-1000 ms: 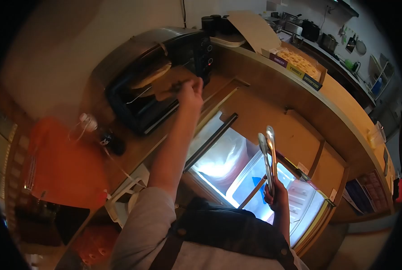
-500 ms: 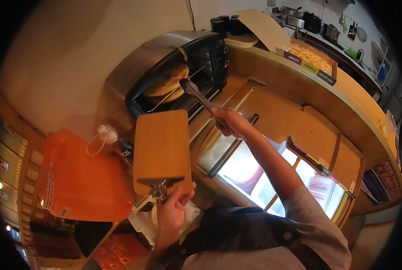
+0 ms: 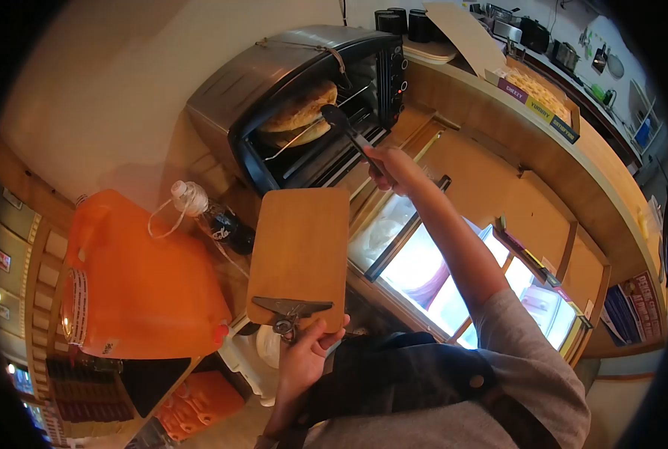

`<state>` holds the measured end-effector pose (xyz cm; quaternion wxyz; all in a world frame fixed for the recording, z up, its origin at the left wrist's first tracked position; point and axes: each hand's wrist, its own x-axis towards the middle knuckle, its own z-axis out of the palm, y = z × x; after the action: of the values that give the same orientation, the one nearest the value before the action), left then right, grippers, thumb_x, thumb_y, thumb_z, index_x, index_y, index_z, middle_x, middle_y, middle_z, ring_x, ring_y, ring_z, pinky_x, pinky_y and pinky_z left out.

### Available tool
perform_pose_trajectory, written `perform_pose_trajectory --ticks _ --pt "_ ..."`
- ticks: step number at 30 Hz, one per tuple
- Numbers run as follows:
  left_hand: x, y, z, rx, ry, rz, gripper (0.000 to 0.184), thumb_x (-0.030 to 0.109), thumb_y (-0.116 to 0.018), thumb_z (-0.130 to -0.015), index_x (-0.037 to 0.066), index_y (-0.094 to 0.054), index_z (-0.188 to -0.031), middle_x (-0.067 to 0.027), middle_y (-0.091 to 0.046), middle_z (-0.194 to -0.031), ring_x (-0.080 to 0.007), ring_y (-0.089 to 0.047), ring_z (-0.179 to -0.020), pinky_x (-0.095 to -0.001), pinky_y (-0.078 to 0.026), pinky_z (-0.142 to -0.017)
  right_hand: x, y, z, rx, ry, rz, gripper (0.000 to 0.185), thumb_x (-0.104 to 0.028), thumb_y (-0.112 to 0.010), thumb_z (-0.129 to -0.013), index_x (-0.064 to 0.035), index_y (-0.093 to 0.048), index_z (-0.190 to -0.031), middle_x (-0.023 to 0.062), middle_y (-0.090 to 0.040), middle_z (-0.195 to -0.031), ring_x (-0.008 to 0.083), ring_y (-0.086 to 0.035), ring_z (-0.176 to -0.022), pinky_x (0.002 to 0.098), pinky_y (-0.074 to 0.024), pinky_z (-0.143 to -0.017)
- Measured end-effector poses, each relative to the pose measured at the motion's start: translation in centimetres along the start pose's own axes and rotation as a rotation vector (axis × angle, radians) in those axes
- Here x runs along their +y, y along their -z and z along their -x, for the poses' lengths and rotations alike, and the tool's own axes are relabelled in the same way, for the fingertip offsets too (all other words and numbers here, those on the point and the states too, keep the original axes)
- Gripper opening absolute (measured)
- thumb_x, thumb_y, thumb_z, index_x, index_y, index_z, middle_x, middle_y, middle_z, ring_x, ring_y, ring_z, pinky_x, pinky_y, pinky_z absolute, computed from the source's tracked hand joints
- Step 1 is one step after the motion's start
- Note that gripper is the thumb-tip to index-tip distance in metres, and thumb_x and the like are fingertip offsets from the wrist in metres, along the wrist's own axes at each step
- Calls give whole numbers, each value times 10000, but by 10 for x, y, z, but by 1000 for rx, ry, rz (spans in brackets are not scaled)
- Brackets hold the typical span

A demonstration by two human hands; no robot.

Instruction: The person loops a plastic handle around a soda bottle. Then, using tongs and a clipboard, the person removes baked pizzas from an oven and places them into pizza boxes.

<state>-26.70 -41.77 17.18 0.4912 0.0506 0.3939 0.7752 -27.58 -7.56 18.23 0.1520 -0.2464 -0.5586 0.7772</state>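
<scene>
My left hand (image 3: 307, 361) grips the lower end of a wooden clipboard (image 3: 300, 243), by its metal clip. The board's bare face is turned up, just in front of an open toaster oven (image 3: 274, 71). My right hand (image 3: 397, 170) is closed around dark tongs (image 3: 355, 135) that reach into the oven. Their tip is at the right edge of a pizza (image 3: 304, 108) on the wire rack; I cannot tell whether it grips the crust. The pizza looks bent or doubled, with a lower layer under the upper one.
A large orange container (image 3: 139, 277) and a dark soda bottle (image 3: 229, 228) stand left of the clipboard. A lit glass-topped case (image 3: 424, 277) lies under my right arm. On the raised counter sit a boxed pizza (image 3: 536, 90) and black cups (image 3: 405, 22).
The view has shifted, so the oven appears higher and further right. The clipboard sits slightly farther from the oven, and more of the soda bottle shows. Both hands keep their holds.
</scene>
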Motion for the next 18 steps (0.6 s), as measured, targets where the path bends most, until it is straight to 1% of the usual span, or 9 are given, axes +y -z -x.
perform_pose_trajectory --ticks 5,8,11,14,16,18 --pt "5 -2 -4 -16 -2 -14 292 23 -480 -848 -14 -468 -1138 -145 -553 -1067 -298 -554 -997 -323 -507 -783 -5 -3 -10 -45 -7 -54 314 -290 -427 -884 19 -482 -896 44 -367 -461 119 -287 -370 258 -205 -379" --pt "4 -1 -7 -28 22 -25 292 25 -477 -849 -12 -469 -1139 -145 -554 -1070 -297 -553 -999 -328 -508 -774 -11 -10 -13 7 -7 -48 314 -290 -426 -886 18 -483 -885 48 -364 -452 123 -284 -364 261 -204 -377" --pt "-1 0 -10 -31 47 -13 294 26 -480 -847 -11 -470 -1139 -146 -554 -1071 -296 -555 -995 -334 -509 -767 -7 -4 -16 -17 -9 -67 320 -298 -427 -886 17 -484 -873 51 -368 -451 123 -283 -362 264 -209 -372" --pt "1 3 -16 -31 43 -27 301 24 -487 -841 -11 -468 -1139 -146 -554 -1070 -301 -558 -986 -337 -510 -766 6 7 15 55 33 32 322 -301 -425 -890 14 -488 -865 47 -369 -450 123 -285 -360 263 -214 -366" --pt "-2 5 -16 7 42 -32 307 23 -492 -838 -12 -464 -1141 -146 -553 -1066 -310 -561 -976 -341 -511 -765 15 11 18 52 42 -9 320 -301 -422 -893 11 -485 -865 42 -370 -450 123 -289 -360 262 -218 -364" --pt "0 -6 -14 15 -5 -48 313 19 -496 -834 -15 -458 -1143 -150 -553 -1059 -322 -565 -964 -340 -516 -760 24 12 13 38 44 -84 323 -305 -416 -898 11 -473 -858 34 -363 -449 121 -288 -358 264 -217 -365"
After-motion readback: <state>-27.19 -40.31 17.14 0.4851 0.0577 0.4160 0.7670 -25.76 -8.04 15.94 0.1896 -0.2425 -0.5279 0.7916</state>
